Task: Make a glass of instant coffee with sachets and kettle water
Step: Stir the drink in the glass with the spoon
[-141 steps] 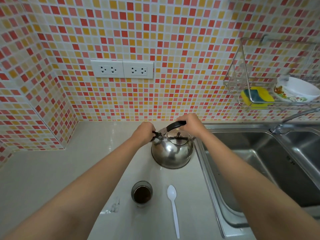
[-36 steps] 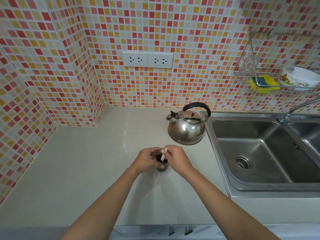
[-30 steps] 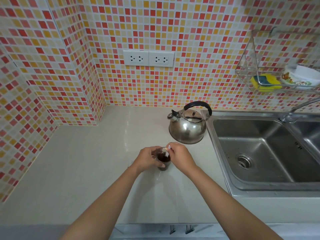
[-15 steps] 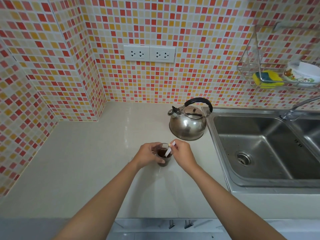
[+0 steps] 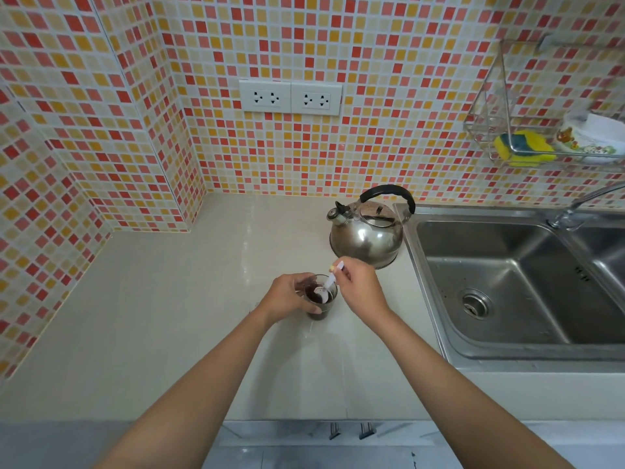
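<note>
A small clear glass [image 5: 322,311] of dark coffee stands on the pale counter [image 5: 169,316]. My left hand [image 5: 291,296] is wrapped around its left side. My right hand [image 5: 360,286] pinches the handle of a white plastic spoon [image 5: 326,287], whose bowl dips into the coffee. A steel kettle [image 5: 367,235] with a black handle stands upright behind the glass, beside the sink, touched by neither hand. No sachets are in sight.
A steel sink [image 5: 527,282] lies right of the kettle, its tap [image 5: 581,204] at the back right. A wire rack [image 5: 548,137] on the tiled wall holds a yellow sponge and a bowl. Two white sockets [image 5: 290,97] sit above the counter.
Both hands left the kettle and came to the glass. The spoon was picked up from the counter and now moves in the coffee; its handle shifts slightly between the recent frames.
</note>
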